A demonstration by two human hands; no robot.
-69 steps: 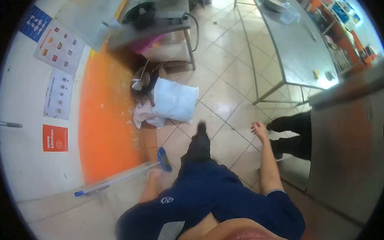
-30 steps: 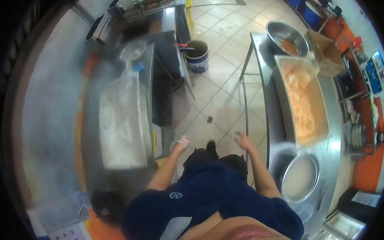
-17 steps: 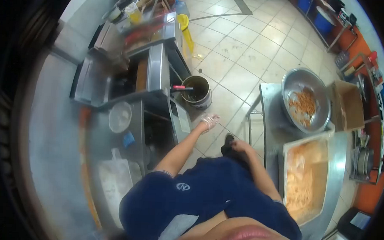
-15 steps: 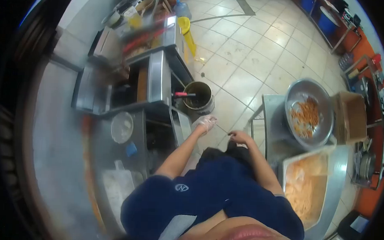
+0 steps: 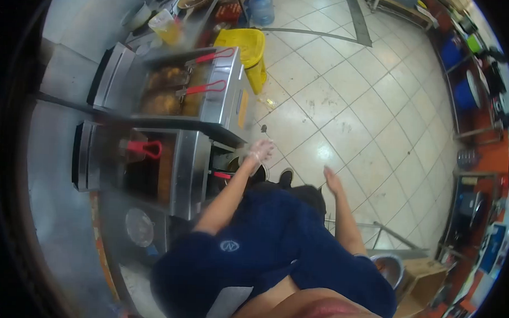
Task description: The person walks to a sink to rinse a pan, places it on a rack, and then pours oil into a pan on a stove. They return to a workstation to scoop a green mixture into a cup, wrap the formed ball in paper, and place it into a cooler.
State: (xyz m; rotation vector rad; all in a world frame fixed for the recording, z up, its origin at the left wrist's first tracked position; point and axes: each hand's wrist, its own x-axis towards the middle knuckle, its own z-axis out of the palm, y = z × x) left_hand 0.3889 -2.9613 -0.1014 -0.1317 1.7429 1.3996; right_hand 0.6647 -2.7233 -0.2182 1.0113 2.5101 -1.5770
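Observation:
My left hand, in a clear plastic glove, is held out over the floor beside the fryers, its fingers apart and nothing in it. Below it, a bucket is partly hidden by my arm, near a red handle. My bare right hand hangs over the tiles with fingers stretched out and empty. To the left, a fryer holds two baskets with red handles and browned food. A nearer fryer has another red handle.
A yellow bin stands past the fryers, near a blue water jug. At lower right are a metal bowl and a cardboard box. Shelves with blue buckets line the right wall.
The view has moved forward along the fryers and turned; the bowl now sits lower right and the food tray is out of sight. My hands have spread farther apart, and the right fingers have straightened.

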